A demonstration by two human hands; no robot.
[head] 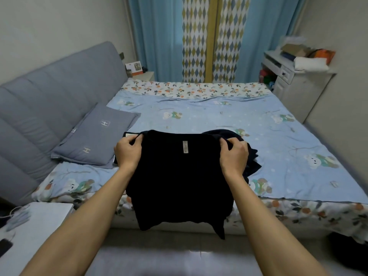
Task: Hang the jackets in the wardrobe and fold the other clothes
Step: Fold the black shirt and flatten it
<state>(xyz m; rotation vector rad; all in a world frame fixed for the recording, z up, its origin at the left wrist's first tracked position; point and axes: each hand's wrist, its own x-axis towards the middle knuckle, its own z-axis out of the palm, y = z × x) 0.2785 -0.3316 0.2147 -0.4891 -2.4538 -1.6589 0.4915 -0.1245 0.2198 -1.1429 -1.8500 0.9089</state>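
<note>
Both hands, left hand and right hand, pinch the black shirt at its shoulders, fingers curled into cloth. It hangs below our fingers over the bed edge. We judge folding is starting; next we should lay it flat.

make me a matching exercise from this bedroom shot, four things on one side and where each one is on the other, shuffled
Things:
1. black shirt
2. grey pillow
3. phone
4. white folded cloth

Places:
A. on the white desk at the far right
B. held up by both hands at the near edge of the bed
C. on the bed against the grey headboard
D. on the white bedside table at the lower left

Pairs: 1-B, 2-C, 3-D, 4-A
</note>
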